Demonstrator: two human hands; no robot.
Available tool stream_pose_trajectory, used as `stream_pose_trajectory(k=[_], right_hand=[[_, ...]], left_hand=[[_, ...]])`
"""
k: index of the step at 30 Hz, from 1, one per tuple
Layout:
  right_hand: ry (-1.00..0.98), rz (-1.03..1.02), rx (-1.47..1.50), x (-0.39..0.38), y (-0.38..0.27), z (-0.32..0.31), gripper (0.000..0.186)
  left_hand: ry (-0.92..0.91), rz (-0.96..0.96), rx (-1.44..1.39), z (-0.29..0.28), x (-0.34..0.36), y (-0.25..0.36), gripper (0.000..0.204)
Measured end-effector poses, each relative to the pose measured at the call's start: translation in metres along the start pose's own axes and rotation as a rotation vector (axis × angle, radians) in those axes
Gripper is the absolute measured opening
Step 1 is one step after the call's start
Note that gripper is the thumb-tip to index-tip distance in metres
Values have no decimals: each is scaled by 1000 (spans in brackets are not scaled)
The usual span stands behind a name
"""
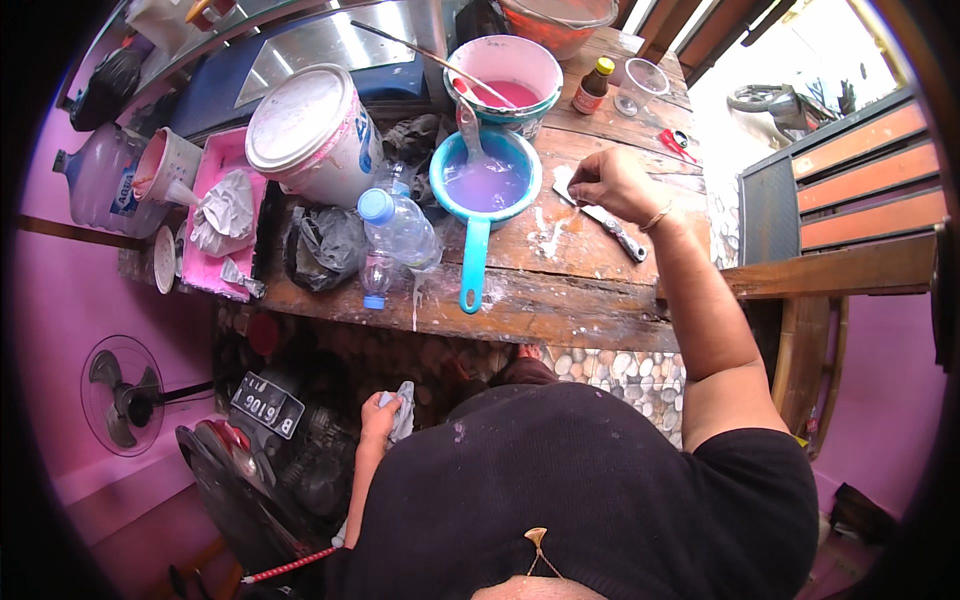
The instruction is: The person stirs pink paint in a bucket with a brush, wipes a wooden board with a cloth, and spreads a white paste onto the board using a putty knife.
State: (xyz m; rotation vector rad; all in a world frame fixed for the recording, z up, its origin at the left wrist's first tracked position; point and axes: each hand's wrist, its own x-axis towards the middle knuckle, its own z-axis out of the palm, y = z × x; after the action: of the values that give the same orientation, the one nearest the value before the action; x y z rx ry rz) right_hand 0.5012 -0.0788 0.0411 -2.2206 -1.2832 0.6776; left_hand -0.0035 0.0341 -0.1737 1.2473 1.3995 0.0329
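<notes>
Gripping one scraper (600,215), one rag (402,410)

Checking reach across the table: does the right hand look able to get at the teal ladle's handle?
Probably yes: the right hand rests on the scraper, beside the ladle, with bare wood between.

The worn brown wooden plank surface (590,300) is smeared with white streaks, and on it a turquoise plastic long-handled dipper (484,190) holds pale lilac liquid beside a clear plastic bottle with a light blue cap (395,225). A round white plastic bucket with a white lid (312,130) stands by a pink flat tray (215,215), and a white tub (505,75) holds bright pink liquid. The right hand (612,182) wears a thin gold bangle and rests on a silver-grey metal scraper (605,218); the left hand (380,420) holds a pale grey cloth (403,408).
</notes>
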Motion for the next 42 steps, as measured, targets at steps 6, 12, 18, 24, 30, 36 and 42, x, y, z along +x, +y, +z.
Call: stream_pose_trajectory(k=[6, 12, 18, 24, 30, 36, 42], right_hand=[[291, 256, -487, -24, 96, 103, 43], [252, 300, -532, -16, 81, 102, 50], [139, 427, -522, -22, 70, 85, 45], [-16, 352, -472, -80, 22, 130, 42], [151, 490, -391, -21, 48, 136, 43], [101, 401, -501, -77, 7, 154, 44], [198, 547, -359, -9, 20, 155, 44]], left_hand=[[-27, -12, 25, 4, 0, 19, 17], [-54, 8, 44, 1, 0, 4, 17], [-54, -15, 25, -4, -1, 2, 16], [-68, -8, -24, -15, 5, -3, 15], [-108, 42, 123, -30, 20, -3, 17], [-110, 6, 63, -54, 24, -3, 18], [-167, 7, 110, -67, 44, -14, 18]])
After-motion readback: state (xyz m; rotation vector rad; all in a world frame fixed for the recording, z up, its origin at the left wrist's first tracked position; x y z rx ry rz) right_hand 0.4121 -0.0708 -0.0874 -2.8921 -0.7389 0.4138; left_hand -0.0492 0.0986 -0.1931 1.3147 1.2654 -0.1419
